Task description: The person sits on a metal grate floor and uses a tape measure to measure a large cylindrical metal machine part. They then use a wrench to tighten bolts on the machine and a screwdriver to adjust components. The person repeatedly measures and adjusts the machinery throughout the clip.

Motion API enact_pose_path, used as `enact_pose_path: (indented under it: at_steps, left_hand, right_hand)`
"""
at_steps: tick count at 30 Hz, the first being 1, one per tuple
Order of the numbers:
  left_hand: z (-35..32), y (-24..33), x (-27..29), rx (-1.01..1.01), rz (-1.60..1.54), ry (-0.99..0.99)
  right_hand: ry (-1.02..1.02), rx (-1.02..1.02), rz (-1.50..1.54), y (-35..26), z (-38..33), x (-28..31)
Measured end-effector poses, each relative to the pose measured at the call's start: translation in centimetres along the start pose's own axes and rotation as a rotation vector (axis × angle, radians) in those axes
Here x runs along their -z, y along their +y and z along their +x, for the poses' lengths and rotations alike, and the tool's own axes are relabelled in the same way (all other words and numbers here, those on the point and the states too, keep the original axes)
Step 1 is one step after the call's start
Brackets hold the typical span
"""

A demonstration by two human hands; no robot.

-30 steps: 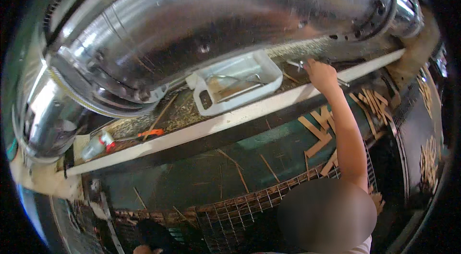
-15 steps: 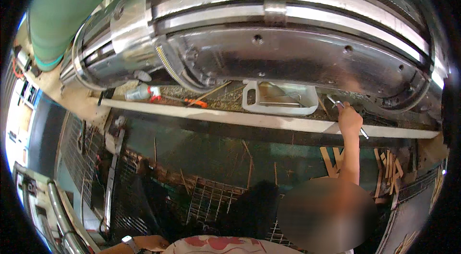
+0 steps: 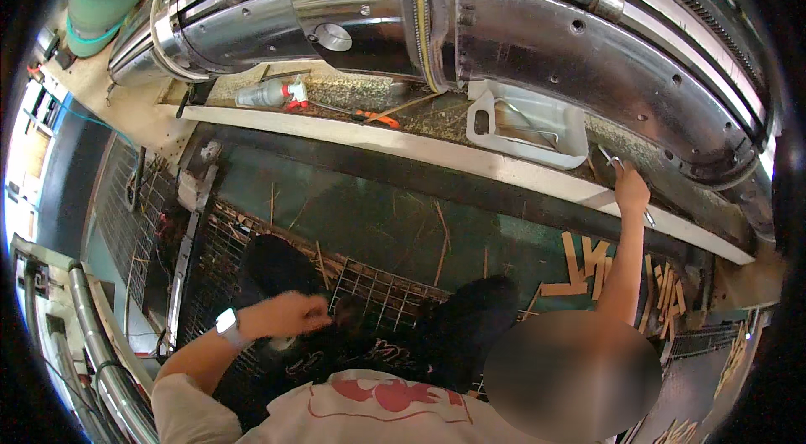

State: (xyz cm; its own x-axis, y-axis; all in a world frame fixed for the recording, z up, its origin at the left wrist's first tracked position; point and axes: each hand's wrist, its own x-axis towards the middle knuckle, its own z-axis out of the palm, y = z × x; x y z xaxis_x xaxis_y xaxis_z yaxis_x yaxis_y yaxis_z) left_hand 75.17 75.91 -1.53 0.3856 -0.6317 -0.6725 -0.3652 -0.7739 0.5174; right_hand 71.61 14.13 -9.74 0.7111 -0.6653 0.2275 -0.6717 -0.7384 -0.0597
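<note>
Slim metal hand tool (image 3: pixel 608 155), exact type unclear, is sitting in the right hand (image 3: pixel 631 188) over the grubby surface (image 3: pixel 441 127), just right of the cut-open plastic jug (image 3: pixel 525 149). Head view: right hand is gripping the shaft, ends poking out both sides, lower end crossing the white rail (image 3: pixel 403 144). Left hand (image 3: pixel 290 316) is hovering near the lap, loosely half-open, holding nothing visible. I'd be gripping mid-shaft, minding rail, jug and big metal cylinder (image 3: pixel 537 41). Tool is showing no readable label; shirt (image 3: pixel 294 412) is carrying a red print (image 3: pixel 403 396).
</note>
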Motion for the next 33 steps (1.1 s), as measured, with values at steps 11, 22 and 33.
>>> enact_pose_path:
  at_steps: [11,22,33]
  left_hand:
    - [17.8,-0.1,15.8,-0.160,0.533,1.215]
    - [21.0,-4.1,16.9,-0.132,0.556,1.025]
    - [20.6,-4.7,17.3,-0.145,0.464,1.009]
  right_hand:
    - [0.281,0.318,-0.002,1.3,-0.2,2.8]
    - [-0.446,0.254,0.663,-13.7,-17.6,10.9]
    - [-0.107,0.646,1.175,-30.4,-16.4,17.1]
